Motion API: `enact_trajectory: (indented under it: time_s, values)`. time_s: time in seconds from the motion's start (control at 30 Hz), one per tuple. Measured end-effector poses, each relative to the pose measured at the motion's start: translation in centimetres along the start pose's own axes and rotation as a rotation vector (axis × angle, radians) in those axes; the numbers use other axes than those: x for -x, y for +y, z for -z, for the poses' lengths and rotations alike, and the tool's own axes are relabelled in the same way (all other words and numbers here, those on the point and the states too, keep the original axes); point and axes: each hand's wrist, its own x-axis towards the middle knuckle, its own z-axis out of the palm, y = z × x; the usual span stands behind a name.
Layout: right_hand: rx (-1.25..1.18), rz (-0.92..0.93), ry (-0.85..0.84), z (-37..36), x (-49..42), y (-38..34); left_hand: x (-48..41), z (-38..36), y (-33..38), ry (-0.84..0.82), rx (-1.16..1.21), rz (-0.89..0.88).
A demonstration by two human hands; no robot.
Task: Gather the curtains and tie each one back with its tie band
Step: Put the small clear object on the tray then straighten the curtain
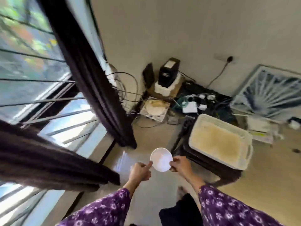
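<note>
Head view: both hands are low in the middle of the picture and carry a white round disc (161, 159) between them, above the floor (146, 201). The right hand (180, 165) pinches the disc's rim at 3 o'clock. The left hand (140, 171) lays a straight forefinger against the rim at 9 o'clock with its other fingers curled; I cannot tell whether its thumb grips from beneath.

Two dark curtains hang loose along the window (24, 62), neither tied. The far curtain (91, 75) lies at 11 o'clock from the hands. Its long axis runs as a narrow column from the top of the picture down to a hem that ends just above and left of the disc, near it but apart. The near curtain (40, 160) lies at 9 o'clock. It sweeps in from the left edge, and its hem ends just beside the left wrist, not touching.

Both curtains are on the left side, so the left hand is the nearer to each. No tie band shows anywhere, so where it is cannot be told.

By my reading, no gathering can begin while the disc occupies the hands. A pale tray (216, 141) sits at 2 o'clock, close to the right hand.
</note>
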Motion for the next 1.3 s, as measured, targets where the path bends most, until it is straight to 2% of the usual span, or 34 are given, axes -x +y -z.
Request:
enact_trajectory:
  time_s: [0.17, 0.23, 0.47, 0.57, 0.77, 1.03, 1.2, 1.3]
  values:
    - [0.014, -0.045, 0.191, 12.5, -4.8, 2.0, -3.6, -10.8, 8.1, -0.074, -0.023, -0.035]
    - [-0.095, -0.097, 0.262, 16.5, -6.6, 2.8, -4.6, -14.3, 10.9, -0.096, -0.073, -0.060]
    - [-0.365, -0.301, 0.480, 24.2, -12.2, 5.2, -7.9, -21.1, 16.5, -0.165, -0.153, -0.059]
    - [-0.395, -0.377, 0.515, 25.6, -15.4, 6.5, -11.0, -22.5, 16.8, -0.190, -0.141, -0.027]
    - [-0.612, -0.479, 0.573, 26.3, -22.3, 10.2, -17.7, -25.0, 16.8, -0.256, -0.138, 0.004]
    - [-0.667, -0.552, 0.616, 26.6, -26.6, 12.3, -21.0, -28.0, 17.7, -0.336, -0.167, 0.024]
    - [-0.644, -0.630, 0.575, 26.1, -26.7, 12.5, -21.3, -27.1, 17.9, -0.313, -0.178, 0.023]
    - [-0.749, -0.735, 0.501, 25.1, -24.3, 11.9, -19.9, -25.1, 18.3, -0.265, -0.159, 0.019]
